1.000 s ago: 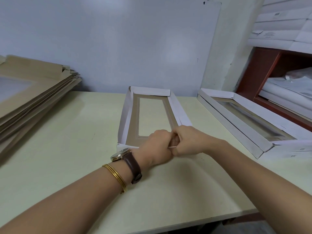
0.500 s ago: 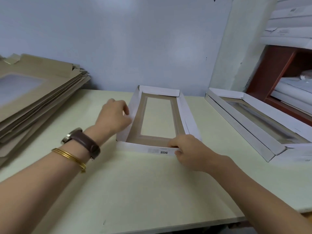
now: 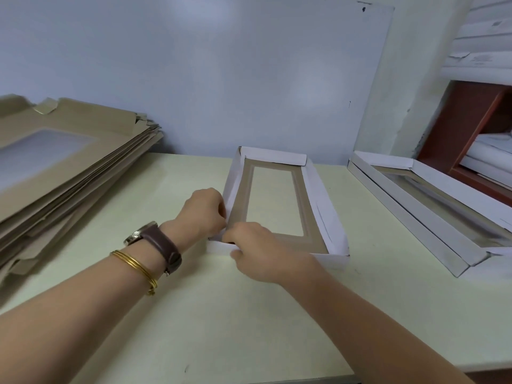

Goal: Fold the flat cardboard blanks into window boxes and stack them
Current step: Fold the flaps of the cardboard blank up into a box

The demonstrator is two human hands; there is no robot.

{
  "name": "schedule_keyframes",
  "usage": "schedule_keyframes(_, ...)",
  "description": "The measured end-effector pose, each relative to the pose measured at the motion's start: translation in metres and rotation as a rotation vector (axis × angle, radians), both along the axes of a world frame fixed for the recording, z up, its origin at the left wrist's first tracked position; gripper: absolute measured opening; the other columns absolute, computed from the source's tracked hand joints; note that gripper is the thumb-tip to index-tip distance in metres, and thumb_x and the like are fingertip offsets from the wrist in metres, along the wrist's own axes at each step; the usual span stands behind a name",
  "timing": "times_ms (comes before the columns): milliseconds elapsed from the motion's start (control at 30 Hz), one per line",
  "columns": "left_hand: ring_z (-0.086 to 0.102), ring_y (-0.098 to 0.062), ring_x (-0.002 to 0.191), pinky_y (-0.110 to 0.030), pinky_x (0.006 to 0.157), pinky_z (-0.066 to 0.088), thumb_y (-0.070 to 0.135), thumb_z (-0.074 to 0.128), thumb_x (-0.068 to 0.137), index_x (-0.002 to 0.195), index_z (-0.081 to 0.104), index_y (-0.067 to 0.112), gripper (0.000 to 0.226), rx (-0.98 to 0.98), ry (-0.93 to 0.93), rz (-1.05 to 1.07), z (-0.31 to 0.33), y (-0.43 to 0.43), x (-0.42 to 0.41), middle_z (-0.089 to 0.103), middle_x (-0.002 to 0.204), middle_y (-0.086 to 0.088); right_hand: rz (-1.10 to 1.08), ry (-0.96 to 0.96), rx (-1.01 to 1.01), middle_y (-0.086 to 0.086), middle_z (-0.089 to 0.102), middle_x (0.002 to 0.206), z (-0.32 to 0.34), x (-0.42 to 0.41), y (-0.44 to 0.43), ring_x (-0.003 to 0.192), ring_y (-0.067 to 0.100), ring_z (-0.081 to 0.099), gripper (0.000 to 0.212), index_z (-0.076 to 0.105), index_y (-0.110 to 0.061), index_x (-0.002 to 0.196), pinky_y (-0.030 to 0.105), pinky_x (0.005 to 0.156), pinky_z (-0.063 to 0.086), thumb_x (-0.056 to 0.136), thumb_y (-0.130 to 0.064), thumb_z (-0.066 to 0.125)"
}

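**Fingers (image 3: 221, 210) of two hands grip one box corner**

Curled fingers of the left hand (image 3: 203, 212) pinch the left wall of the half-folded box (image 3: 321, 206) at its near-left corner. The right hand (image 3: 257, 250) grips the near wall at the same corner, also with bent fingers. This one box lies in the middle of the pale table (image 3: 221, 314); it has four white raised walls and a brown card floor with a clear rectangular window. One finished box (image 3: 415, 214) lies to the right. One slanted pile of flat blanks (image 3: 63, 173), brown and too many to count, is on the left. The left wrist wears one brown-strap watch (image 3: 155, 236) and two thin gold bangles (image 3: 135, 266).
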State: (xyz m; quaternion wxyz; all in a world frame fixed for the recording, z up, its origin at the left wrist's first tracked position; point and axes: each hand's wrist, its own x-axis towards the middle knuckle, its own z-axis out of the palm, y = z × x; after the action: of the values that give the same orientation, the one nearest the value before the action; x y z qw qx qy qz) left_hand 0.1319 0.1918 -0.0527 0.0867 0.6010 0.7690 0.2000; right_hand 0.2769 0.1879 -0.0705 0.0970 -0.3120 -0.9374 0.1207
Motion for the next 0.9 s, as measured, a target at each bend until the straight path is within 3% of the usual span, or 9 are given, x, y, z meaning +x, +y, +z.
schedule_keyframes(200, 0.065, -0.026, 0.080, -0.024, 0.056, 0.043, 0.005, 0.068, 0.072, 0.078, 0.069, 0.009, 0.007, -0.087, 0.024, 0.009, 0.003, 0.003, 0.001, 0.067, 0.081, -0.007, -0.038, 0.030, 0.041, -0.004, 0.032, 0.064, -0.003, 0.001, -0.003, 0.072, 0.029, 0.040, 0.049, 0.027, -0.028, 0.056, 0.034, 0.058, 0.031, 0.083, 0.004, 0.052)
schedule_keyframes(333, 0.058, -0.021, 0.068, -0.022, 0.051, 0.041, 0.011, 0.070, 0.067, 0.077, 0.058, 0.012, 0.015, -0.200, 0.127, 0.012, 0.007, 0.006, 0.005, 0.059, 0.078, -0.003, -0.056, 0.014, 0.056, 0.007, 0.048, 0.081, -0.006, 0.002, -0.009, 0.080, 0.033, 0.050, 0.021, 0.048, -0.012, 0.072, 0.040, 0.063, 0.046, 0.083, 0.006, 0.049)
schedule_keyframes(433, 0.050, -0.016, 0.059, -0.023, 0.044, 0.035, 0.018, 0.065, 0.071, 0.071, 0.047, 0.014, 0.018, -0.254, 0.142, 0.021, 0.011, 0.012, 0.010, 0.052, 0.073, -0.002, -0.061, 0.015, 0.060, 0.009, 0.051, 0.085, -0.005, 0.002, -0.010, 0.080, 0.031, 0.050, 0.019, 0.047, -0.010, 0.073, 0.037, 0.061, 0.043, 0.084, 0.005, 0.049)
schedule_keyframes(533, 0.052, -0.016, 0.051, -0.021, 0.040, 0.039, 0.015, 0.065, 0.069, 0.069, 0.049, 0.011, 0.016, -0.299, 0.083, 0.040, 0.014, 0.018, 0.013, 0.054, 0.068, -0.003, -0.064, 0.021, 0.038, 0.011, 0.055, 0.090, -0.004, 0.002, -0.009, 0.082, 0.032, 0.051, 0.014, 0.051, -0.005, 0.075, 0.040, 0.064, 0.047, 0.086, 0.003, 0.050)
schedule_keyframes(767, 0.059, -0.021, 0.062, -0.028, 0.069, 0.055, 0.011, 0.063, 0.070, 0.071, 0.056, 0.009, 0.007, -0.393, 0.008, 0.060, 0.014, 0.024, 0.015, 0.059, 0.069, -0.005, -0.092, 0.050, -0.005, 0.003, 0.047, 0.077, -0.006, 0.001, -0.007, 0.078, 0.029, 0.049, 0.022, 0.045, -0.013, 0.069, 0.035, 0.063, 0.045, 0.084, 0.000, 0.052)
schedule_keyframes(900, 0.061, -0.022, 0.067, -0.029, 0.069, 0.056, 0.011, 0.060, 0.073, 0.074, 0.053, 0.010, 0.007, -0.382, 0.017, 0.067, 0.010, 0.025, 0.015, 0.058, 0.074, -0.005, -0.096, 0.053, -0.006, 0.006, 0.054, 0.080, -0.006, 0.002, -0.007, 0.080, 0.031, 0.052, 0.019, 0.049, -0.014, 0.071, 0.035, 0.062, 0.045, 0.084, -0.001, 0.053)
